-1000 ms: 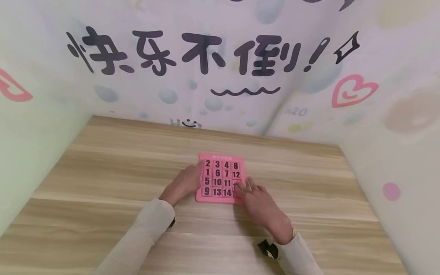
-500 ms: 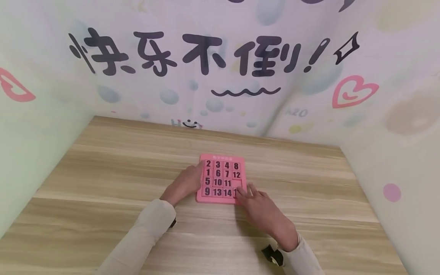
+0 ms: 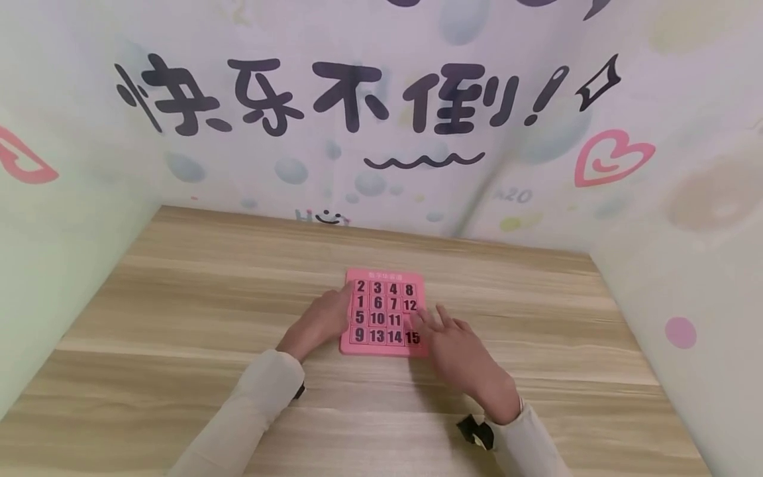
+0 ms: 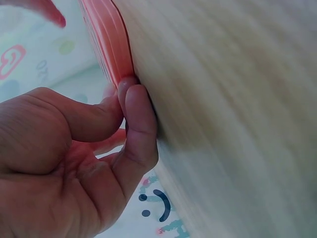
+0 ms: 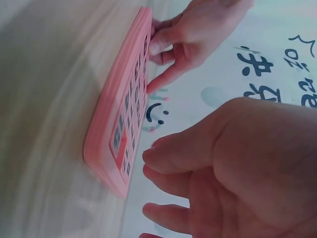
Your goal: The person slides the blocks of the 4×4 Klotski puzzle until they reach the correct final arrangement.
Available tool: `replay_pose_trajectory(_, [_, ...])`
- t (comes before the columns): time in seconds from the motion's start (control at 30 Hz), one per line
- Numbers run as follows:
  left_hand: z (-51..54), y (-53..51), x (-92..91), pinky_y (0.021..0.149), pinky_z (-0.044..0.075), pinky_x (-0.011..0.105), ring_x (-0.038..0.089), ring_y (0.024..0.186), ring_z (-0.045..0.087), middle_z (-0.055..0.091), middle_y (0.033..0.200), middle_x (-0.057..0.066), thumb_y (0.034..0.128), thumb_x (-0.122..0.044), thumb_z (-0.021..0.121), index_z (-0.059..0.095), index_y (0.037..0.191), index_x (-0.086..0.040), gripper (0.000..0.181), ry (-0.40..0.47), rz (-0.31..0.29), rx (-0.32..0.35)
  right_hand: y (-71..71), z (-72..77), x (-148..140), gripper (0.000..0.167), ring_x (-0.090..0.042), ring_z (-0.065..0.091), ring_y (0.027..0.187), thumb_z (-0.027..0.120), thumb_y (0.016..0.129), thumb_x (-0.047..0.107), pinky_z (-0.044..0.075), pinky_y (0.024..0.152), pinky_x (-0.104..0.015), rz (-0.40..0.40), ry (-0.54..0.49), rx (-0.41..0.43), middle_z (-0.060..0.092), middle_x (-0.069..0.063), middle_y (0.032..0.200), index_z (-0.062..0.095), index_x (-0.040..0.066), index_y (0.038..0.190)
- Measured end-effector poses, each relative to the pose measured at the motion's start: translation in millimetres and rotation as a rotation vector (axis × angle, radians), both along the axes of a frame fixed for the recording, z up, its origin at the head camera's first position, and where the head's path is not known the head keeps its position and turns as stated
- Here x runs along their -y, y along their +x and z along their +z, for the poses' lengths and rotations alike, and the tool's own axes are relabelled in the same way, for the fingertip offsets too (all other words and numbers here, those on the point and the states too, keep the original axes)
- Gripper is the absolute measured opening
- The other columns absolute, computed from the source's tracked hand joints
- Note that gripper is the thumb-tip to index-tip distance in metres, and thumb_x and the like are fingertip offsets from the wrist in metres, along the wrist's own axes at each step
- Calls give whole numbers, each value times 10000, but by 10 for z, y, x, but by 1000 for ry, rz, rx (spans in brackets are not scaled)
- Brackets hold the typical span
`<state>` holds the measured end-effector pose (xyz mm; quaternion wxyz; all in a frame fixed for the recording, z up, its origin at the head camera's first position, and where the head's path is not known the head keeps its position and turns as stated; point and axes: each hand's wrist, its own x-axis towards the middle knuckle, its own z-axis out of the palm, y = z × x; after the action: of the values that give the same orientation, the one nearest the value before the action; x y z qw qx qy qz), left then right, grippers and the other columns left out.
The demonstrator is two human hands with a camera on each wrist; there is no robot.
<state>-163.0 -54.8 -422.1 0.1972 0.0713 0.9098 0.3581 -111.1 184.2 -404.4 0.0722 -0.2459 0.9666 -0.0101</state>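
Observation:
A pink sliding number puzzle [image 3: 381,351] lies flat on the wooden table, its tiles set in rows. Its tile 15 [image 3: 412,338] occupies the near right corner, and the vacant slot is just beyond it, under tile 12 [image 3: 410,305]. My left hand [image 3: 324,318] holds the puzzle's left edge; the left wrist view shows thumb and fingers [image 4: 141,111] pinching the pink side. Over the right edge, my right hand [image 3: 459,358] has its fingers loosely extended near the slot. In the right wrist view those fingertips [image 5: 151,156] are apart from the tiles and hold nothing.
The wooden table [image 3: 197,291] stretches out on all sides of the puzzle. A white printed wall [image 3: 334,165] with black characters stands behind it, and pale side walls [image 3: 685,278] bound the table left and right.
Tile 15 has slid toward me from the third row into the near row, leaving the slot behind it. My right hand has lifted off it and shifted slightly right. The left hand stays put.

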Motion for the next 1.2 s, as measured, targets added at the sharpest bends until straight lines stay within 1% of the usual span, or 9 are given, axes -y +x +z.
replay_pose_trajectory(0.17, [-6,-3,-1,524,443,264,186,597,492,611,1030,220,929,48,524,167,1577,-23,743,3,-6,-5,-108,-20,-14,486,-455,362,1404,440,1010,59,400,1059,-597,0,-8,-25,447,-137,1515,446,92,1495])
replay_pose_trajectory(0.27, [3,-16,10,522,442,260,184,595,492,604,970,192,924,54,525,157,1579,-25,756,13,-11,-4,-143,-22,0,481,-451,351,1412,458,1012,73,392,1069,-593,-11,-12,-18,435,-123,1525,456,111,1492])
replay_pose_trajectory(0.37, [16,-29,22,513,437,256,179,588,490,607,985,190,929,50,520,155,1580,-28,751,12,-13,-6,-176,-18,25,484,-448,341,1418,470,1009,61,391,1072,-591,-16,-15,-12,432,-113,1527,461,121,1490])
replay_pose_trajectory(0.53, [16,-16,35,509,429,260,175,576,482,619,948,162,938,41,519,164,1581,-37,739,25,0,-5,-219,-37,62,489,-448,340,1419,482,1010,56,394,1066,-595,-21,-20,-2,436,-100,1526,464,142,1491])
replay_pose_trajectory(0.67, [7,-3,27,508,426,262,169,566,472,616,921,153,942,36,523,172,1579,-32,730,31,-3,-9,-232,-66,68,481,-433,342,1423,470,1020,79,371,1083,-602,-41,-5,38,412,-95,1540,458,154,1494])
replay_pose_trajectory(0.77, [2,1,20,501,417,259,163,557,462,609,910,154,953,27,515,174,1578,-28,714,33,-6,-21,-233,-97,60,477,-428,350,1420,453,1020,62,365,1087,-604,-42,4,44,406,-94,1543,466,151,1488])
replay_pose_trajectory(0.9, [2,0,14,503,419,259,166,559,466,614,920,161,949,31,521,188,1573,-19,709,30,0,-43,-239,-129,57,467,-424,394,1392,464,1013,51,397,1064,-593,-25,-1,7,432,-93,1532,489,137,1471])
replay_pose_trajectory(1.07, [-10,12,2,526,437,269,178,584,489,622,984,180,943,34,532,191,1571,-11,715,39,-1,-31,-219,-152,60,445,-382,451,1343,502,1003,63,448,1019,-567,-14,7,-20,475,-104,1504,519,109,1445])
replay_pose_trajectory(1.2, [-11,19,6,524,433,262,176,586,489,618,1009,192,952,28,521,192,1569,-7,700,36,6,-30,-210,-165,81,439,-390,450,1349,513,1004,77,450,1017,-567,-16,12,-29,484,-111,1496,520,102,1443])
